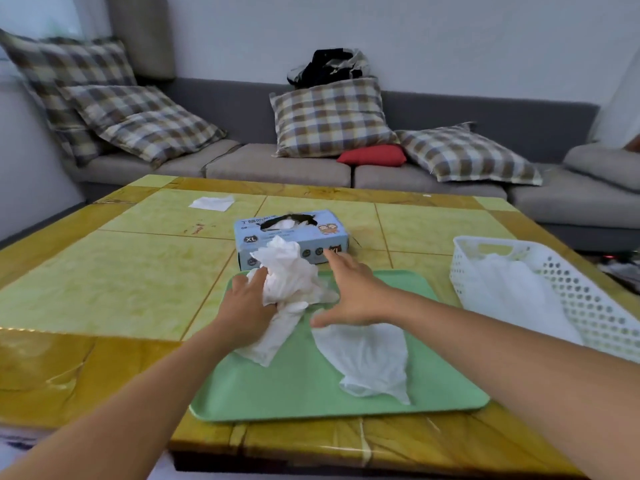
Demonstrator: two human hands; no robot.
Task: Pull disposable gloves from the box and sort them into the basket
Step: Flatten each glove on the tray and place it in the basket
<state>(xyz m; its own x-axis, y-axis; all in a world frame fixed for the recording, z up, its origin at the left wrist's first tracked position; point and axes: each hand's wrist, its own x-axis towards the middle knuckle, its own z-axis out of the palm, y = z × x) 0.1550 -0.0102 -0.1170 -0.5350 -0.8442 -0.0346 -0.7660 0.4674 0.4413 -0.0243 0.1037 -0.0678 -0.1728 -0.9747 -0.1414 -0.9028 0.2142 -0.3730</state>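
Your left hand pinches a crumpled clump of gloves over the tray, just before the box; your right hand hovers, fingers spread. Risk: tangled gloves reach the basket unsorted

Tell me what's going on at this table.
A person is sorting disposable gloves. The left hand grips a crumpled bunch of gloves above the green tray, while the right hand reaches forward, fingers spread. One flat glove lies on the tray. The glove box sits behind, and the white basket already holds some.
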